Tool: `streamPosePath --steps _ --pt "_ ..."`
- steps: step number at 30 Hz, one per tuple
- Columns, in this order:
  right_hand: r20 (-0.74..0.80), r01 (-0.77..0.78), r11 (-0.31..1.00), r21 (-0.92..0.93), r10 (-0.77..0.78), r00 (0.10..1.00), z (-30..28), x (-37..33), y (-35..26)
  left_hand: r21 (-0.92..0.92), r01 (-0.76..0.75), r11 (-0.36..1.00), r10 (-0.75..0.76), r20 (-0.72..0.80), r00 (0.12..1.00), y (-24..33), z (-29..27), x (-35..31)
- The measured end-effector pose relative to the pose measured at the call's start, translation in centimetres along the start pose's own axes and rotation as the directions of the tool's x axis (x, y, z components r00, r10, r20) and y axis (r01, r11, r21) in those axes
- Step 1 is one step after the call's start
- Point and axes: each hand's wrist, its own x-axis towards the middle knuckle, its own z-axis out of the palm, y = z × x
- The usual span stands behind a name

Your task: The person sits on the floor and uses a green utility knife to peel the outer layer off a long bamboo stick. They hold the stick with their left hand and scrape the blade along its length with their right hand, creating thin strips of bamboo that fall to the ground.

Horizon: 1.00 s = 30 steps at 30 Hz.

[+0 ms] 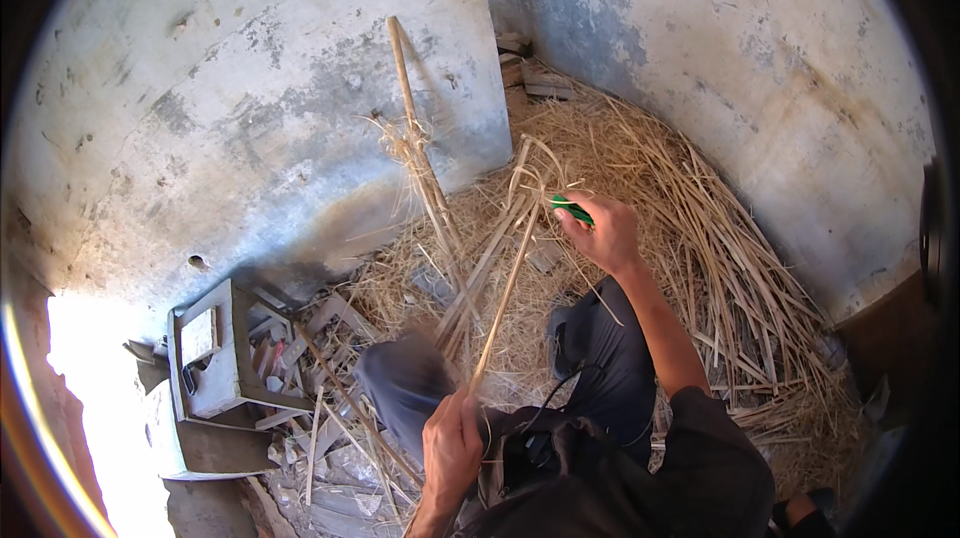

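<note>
My left hand (452,443) is closed around the near end of a long, thin bamboo strip (508,300), low in front of my body. The strip slants up and away between my knees to my right hand. My right hand (608,238) grips a small green-handled tool (573,210) beside the strip's far end. The tool's working end is too small to make out. Thin curled shavings (540,160) stand up just beyond the tool.
A bamboo pole (408,88) leans on the left wall, with shavings caught on it. Cut strips (745,283) lie heaped along the right wall over straw-like shavings (590,143). At lower left, a battered box-like frame (215,393) stands near scraps and sticks.
</note>
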Motion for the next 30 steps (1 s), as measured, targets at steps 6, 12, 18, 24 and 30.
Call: streamPosePath --steps 6,12,18,24,30 --pt "0.055 -0.040 0.999 0.021 0.039 0.998 1.1 -0.6 0.8 -0.001 -0.043 0.999 0.043 -0.031 0.999 -1.2 0.1 0.3" --pt "0.418 -0.512 0.644 0.568 0.310 0.854 -0.6 -0.4 -0.1 0.009 0.010 1.000 -0.010 -0.026 1.000 -1.4 -0.5 0.8" --pt "0.131 -0.280 0.855 0.437 0.247 0.960 0.8 -4.4 -4.6 -0.041 0.015 0.999 -0.022 -0.157 0.987 -0.3 0.1 2.5" --pt "0.136 0.069 0.864 0.500 -0.157 0.978 2.0 -7.7 -8.6 -0.062 -0.026 0.998 0.014 -0.181 0.983 0.8 0.1 3.4" --pt "0.073 0.233 0.834 0.501 -0.309 0.948 1.8 -7.4 -10.1 -0.114 -0.011 0.993 -0.005 -0.141 0.990 2.0 0.0 3.7"
